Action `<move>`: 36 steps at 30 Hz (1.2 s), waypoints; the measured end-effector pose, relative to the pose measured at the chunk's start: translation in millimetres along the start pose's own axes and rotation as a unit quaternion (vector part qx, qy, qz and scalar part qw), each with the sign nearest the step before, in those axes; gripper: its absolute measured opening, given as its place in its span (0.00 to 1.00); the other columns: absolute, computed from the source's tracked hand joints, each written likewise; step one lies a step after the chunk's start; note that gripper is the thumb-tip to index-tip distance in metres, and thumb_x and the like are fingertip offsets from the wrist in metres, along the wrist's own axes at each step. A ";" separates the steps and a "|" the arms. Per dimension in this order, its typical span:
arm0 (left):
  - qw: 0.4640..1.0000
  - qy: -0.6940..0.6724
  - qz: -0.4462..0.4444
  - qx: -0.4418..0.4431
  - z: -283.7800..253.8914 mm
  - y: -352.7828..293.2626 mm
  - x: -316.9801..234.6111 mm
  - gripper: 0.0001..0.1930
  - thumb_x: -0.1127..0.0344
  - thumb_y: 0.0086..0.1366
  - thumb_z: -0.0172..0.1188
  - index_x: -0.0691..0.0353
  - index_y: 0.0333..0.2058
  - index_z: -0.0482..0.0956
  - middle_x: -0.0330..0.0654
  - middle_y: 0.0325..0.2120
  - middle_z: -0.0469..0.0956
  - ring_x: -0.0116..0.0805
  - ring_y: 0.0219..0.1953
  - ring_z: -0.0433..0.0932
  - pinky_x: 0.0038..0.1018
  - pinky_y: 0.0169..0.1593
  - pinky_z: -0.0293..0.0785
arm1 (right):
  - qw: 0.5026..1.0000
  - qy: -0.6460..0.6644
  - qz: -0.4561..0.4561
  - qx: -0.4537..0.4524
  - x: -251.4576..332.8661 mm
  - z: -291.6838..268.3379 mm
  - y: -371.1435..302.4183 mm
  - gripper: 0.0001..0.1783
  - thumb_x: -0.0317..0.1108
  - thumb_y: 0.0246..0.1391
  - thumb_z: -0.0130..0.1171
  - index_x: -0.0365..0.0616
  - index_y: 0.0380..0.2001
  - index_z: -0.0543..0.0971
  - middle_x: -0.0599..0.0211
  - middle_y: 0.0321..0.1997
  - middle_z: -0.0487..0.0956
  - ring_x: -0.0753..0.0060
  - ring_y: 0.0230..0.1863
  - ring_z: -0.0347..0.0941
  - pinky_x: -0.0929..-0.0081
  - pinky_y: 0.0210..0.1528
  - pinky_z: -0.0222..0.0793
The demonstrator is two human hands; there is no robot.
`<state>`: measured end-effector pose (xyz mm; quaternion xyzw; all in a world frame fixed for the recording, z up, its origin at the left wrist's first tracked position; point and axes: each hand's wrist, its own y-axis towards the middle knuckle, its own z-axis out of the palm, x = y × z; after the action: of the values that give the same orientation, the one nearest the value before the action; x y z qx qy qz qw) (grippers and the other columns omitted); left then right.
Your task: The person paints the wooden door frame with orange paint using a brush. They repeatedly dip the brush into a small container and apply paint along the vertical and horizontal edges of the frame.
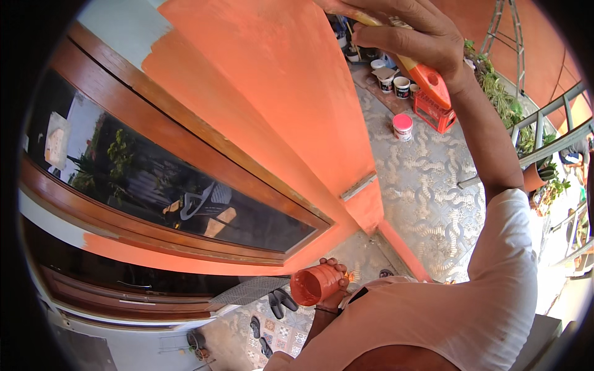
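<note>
Up at the top edge, my right hand (414, 37) is closed around a paintbrush (427, 79). Its orange-ended handle sticks out below the palm; the bristle end is cut off by the picture's upper edge, near the orange wall (260, 80). Lower down, my left hand (337, 278) grips a small plastic paint pot (306, 287), smeared orange inside and out. The pot is tilted with its mouth facing the camera, and how much paint it holds I cannot tell. A pale unpainted patch (117, 28) borders the orange paint at upper left.
A wood-framed window (185, 179) spans the left. On the patterned floor stand a pink-lidded paint bucket (402, 127), a red crate (433, 114) and several other tubs. Metal ladder rails (550, 139) and plants (495, 86) are at right. Dark slippers (281, 303) lie below the pot.
</note>
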<state>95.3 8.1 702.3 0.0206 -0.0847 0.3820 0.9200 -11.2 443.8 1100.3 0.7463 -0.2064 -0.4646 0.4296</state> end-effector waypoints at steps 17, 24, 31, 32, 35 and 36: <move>0.999 0.007 -0.019 0.040 -2.1 21.2 -5.7 0.26 0.49 0.70 0.62 0.54 0.62 0.75 0.44 0.58 0.72 0.47 0.64 0.68 0.51 0.54 0.77 | 0.979 0.089 0.129 0.129 92.1 64.2 -113.1 0.07 0.31 0.43 0.68 0.52 0.27 0.80 0.72 0.53 0.83 0.59 0.57 0.80 0.72 0.37 0.87; 0.999 0.023 -0.013 0.021 -1.2 13.3 -1.8 0.26 0.49 0.69 0.62 0.53 0.61 0.75 0.41 0.57 0.73 0.44 0.63 0.69 0.50 0.53 0.75 | 0.898 0.372 0.236 0.005 91.7 41.8 -66.7 0.06 0.19 0.54 0.70 0.41 0.35 0.86 0.57 0.53 0.86 0.63 0.51 0.83 0.69 0.47 0.83; 1.000 0.009 -0.009 0.024 4.4 18.8 1.8 0.27 0.48 0.68 0.63 0.53 0.61 0.76 0.41 0.57 0.73 0.45 0.63 0.68 0.51 0.53 0.75 | 0.713 0.525 0.390 -0.254 -9.9 80.0 34.6 0.07 0.18 0.56 0.68 0.42 0.34 0.83 0.55 0.46 0.85 0.64 0.47 0.84 0.67 0.49 0.82; 1.000 0.008 -0.009 0.028 5.2 20.6 3.0 0.27 0.48 0.68 0.63 0.53 0.61 0.76 0.41 0.57 0.73 0.44 0.63 0.68 0.51 0.53 0.75 | 0.704 0.513 0.409 -0.271 -22.4 90.1 34.6 0.06 0.19 0.56 0.69 0.41 0.34 0.84 0.57 0.43 0.85 0.65 0.44 0.84 0.68 0.47 0.83; 0.999 0.002 -0.007 0.039 4.0 25.9 0.4 0.27 0.48 0.68 0.64 0.53 0.61 0.76 0.41 0.57 0.73 0.44 0.63 0.68 0.50 0.53 0.75 | 0.746 0.499 0.318 -0.305 -32.0 107.3 22.6 0.08 0.17 0.54 0.67 0.40 0.35 0.82 0.59 0.42 0.85 0.69 0.42 0.83 0.69 0.46 0.82; 0.999 -0.001 -0.005 0.039 4.7 28.5 -3.3 0.27 0.48 0.67 0.64 0.53 0.60 0.76 0.41 0.57 0.73 0.44 0.63 0.68 0.50 0.53 0.75 | 0.773 0.473 0.279 -0.318 -32.3 110.4 19.4 0.09 0.16 0.53 0.68 0.39 0.36 0.82 0.59 0.42 0.85 0.69 0.42 0.83 0.69 0.47 0.82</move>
<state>72.2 25.4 705.6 0.0572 -0.0705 0.3803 0.9204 -121.2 406.5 1111.1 0.6022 -0.0171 0.0484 0.7967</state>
